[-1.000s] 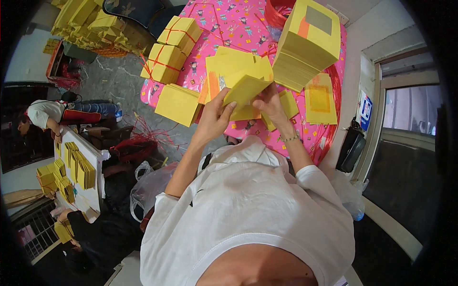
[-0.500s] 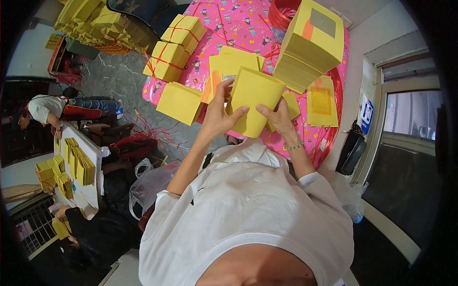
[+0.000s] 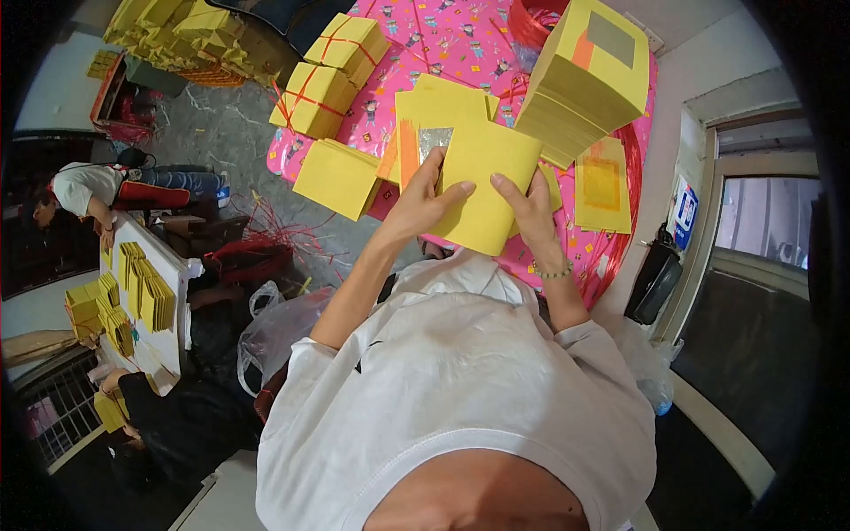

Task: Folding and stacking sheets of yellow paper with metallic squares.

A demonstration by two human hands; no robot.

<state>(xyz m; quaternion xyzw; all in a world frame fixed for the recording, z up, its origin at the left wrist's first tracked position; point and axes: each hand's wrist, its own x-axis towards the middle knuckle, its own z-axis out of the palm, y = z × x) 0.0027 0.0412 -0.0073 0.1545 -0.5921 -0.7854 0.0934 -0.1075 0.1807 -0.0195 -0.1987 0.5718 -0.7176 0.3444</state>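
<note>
A bowed yellow sheet (image 3: 493, 199) was held over the six o'clock edge of a pink patterned table cover (image 3: 456, 44), clasped at nine o'clock by the left hand (image 3: 422, 202) and at three by the right hand (image 3: 536, 212). Beyond it, tied yellow bundles (image 3: 326, 75) were stacked toward ten o'clock, a tall yellow stack (image 3: 567, 102) toward one.

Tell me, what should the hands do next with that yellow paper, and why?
Perhaps the right hand could gently press along the right side of the yellow paper: that side looks rounded, not flat, and the left hand grips the other side, which should keep it steady.
</note>
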